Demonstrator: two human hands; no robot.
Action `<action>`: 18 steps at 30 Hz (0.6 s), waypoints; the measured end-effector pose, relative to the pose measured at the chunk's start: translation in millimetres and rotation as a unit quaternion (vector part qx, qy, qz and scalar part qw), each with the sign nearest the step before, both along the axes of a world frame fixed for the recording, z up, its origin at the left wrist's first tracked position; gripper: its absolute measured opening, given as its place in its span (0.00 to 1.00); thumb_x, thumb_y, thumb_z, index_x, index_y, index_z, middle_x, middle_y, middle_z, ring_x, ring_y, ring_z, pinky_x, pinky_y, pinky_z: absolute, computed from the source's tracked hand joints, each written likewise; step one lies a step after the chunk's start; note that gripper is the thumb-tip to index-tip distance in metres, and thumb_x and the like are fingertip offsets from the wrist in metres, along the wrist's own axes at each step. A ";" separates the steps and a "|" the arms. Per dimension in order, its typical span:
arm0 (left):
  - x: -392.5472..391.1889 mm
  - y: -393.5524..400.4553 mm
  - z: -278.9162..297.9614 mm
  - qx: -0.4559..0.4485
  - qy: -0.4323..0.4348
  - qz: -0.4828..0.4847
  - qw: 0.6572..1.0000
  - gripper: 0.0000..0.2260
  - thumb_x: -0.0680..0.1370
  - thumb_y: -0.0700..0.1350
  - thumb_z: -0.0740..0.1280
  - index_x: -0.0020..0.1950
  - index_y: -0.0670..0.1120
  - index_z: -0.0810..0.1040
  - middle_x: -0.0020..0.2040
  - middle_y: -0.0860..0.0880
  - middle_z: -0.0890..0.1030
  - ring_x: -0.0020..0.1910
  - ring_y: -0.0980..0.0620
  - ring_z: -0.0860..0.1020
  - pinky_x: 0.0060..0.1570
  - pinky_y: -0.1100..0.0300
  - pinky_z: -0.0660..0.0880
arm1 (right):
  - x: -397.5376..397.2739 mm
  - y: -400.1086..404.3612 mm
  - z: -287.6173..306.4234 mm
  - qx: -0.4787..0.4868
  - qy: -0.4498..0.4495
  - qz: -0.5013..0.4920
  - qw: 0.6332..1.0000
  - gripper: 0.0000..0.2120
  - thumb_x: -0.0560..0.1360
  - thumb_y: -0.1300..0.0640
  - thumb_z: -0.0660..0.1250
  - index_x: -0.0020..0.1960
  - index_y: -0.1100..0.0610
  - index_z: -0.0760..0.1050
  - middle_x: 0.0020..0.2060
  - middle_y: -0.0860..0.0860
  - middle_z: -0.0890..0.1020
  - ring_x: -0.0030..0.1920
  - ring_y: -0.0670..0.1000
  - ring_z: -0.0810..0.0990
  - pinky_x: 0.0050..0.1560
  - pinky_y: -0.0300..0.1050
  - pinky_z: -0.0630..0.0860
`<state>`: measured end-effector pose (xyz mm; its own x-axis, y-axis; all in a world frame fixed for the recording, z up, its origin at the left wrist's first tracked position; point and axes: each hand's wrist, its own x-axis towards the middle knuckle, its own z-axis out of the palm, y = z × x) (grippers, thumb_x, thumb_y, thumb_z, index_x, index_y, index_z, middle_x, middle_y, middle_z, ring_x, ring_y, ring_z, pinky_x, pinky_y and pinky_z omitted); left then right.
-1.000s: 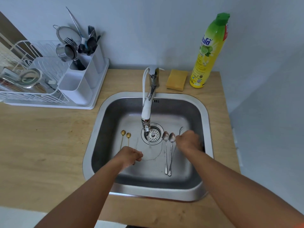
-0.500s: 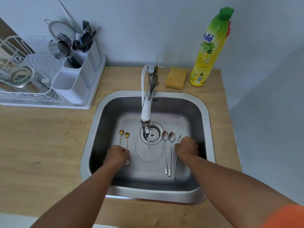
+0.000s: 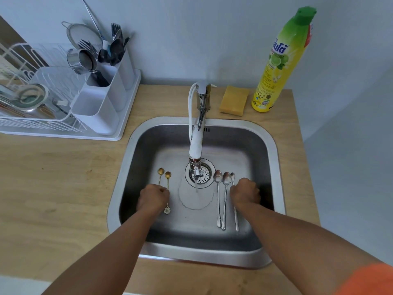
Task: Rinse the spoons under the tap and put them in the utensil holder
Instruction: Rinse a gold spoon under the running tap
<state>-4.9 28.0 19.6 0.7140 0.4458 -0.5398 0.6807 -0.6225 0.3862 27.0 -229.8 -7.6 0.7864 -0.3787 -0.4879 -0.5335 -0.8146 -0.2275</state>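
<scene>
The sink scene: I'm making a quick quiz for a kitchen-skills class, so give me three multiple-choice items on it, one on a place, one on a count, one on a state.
1. Where is the yellow sponge?
A. On the counter behind the sink, beside the dish soap bottle
B. In the sink basin
C. In the dish rack

2. How many gold spoons lie in the sink?
A. Two
B. Four
C. None

3. What is the tap doing?
A. Running
B. Turned off
C. Covered with a cloth

Answers:
1 A: the yellow sponge sits on the wooden counter next to the dish soap bottle, behind the sink.
2 A: two gold spoons lie left of the drain, by the left hand; three silver spoons lie by the right hand.
3 A: a stream of water falls from the tap.
</scene>
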 end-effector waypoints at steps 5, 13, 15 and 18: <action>-1.5 5.2 -2.1 0.015 0.002 -0.012 1.000 0.13 0.79 0.46 0.69 0.36 0.45 0.86 0.35 0.47 0.84 0.36 0.47 0.81 0.32 0.62 0.72 | 1.0 1.4 -3.4 0.008 0.000 -0.017 1.000 0.10 0.79 0.56 0.66 0.53 0.61 0.82 0.50 0.58 0.84 0.50 0.62 0.85 0.44 0.48 0.80; -1.5 -0.6 -10.8 0.049 0.053 -0.053 0.996 0.11 0.77 0.51 0.75 0.40 0.44 0.85 0.39 0.46 0.84 0.37 0.48 0.82 0.41 0.55 0.81 | -2.3 -0.1 -5.7 0.011 0.007 -0.029 0.999 0.11 0.79 0.56 0.66 0.54 0.61 0.82 0.52 0.59 0.84 0.53 0.62 0.84 0.49 0.52 0.83; -1.3 -1.3 -13.3 0.052 0.060 -0.052 0.995 0.12 0.76 0.51 0.76 0.40 0.44 0.84 0.39 0.46 0.84 0.37 0.47 0.83 0.41 0.54 0.81 | -2.9 -1.1 -6.5 0.015 0.006 -0.031 0.999 0.11 0.79 0.55 0.66 0.53 0.62 0.82 0.52 0.59 0.84 0.52 0.62 0.84 0.49 0.51 0.83; 0.2 -2.6 -17.2 0.064 0.060 -0.038 0.995 0.13 0.75 0.52 0.76 0.41 0.43 0.82 0.38 0.46 0.82 0.36 0.47 0.81 0.36 0.57 0.78 | -3.8 -1.6 -7.0 0.022 0.003 -0.036 0.999 0.11 0.80 0.54 0.66 0.53 0.61 0.82 0.51 0.60 0.84 0.52 0.62 0.84 0.47 0.50 0.82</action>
<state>-4.6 25.4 2.5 0.6820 0.4631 -0.5660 0.6658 -0.7134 0.2186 23.2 -231.5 -14.7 0.7550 -0.4125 -0.5097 -0.5920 -0.7630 -0.2594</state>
